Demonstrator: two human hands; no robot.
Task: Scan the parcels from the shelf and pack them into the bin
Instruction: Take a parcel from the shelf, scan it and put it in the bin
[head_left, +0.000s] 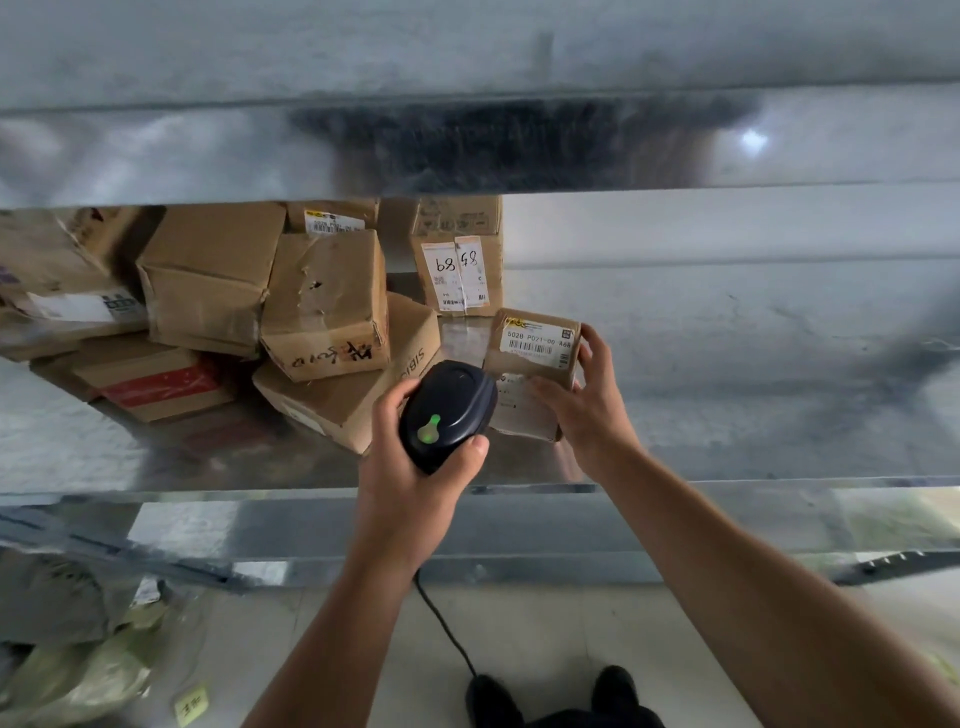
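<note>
Inspection: parcel scan at the metal shelf (727, 353).
I see a pile of cardboard boxes (322, 306) at shelf left. Just right of it, my right hand (589, 402) grasps a small labelled parcel (537, 348). My left hand (415, 473) grips the black scanner (449, 413), green light lit, close against the parcel.

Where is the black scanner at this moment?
Near the centre of the head view, the left hand grips the black scanner, just left of the small parcel that the right hand holds on the shelf.
</note>
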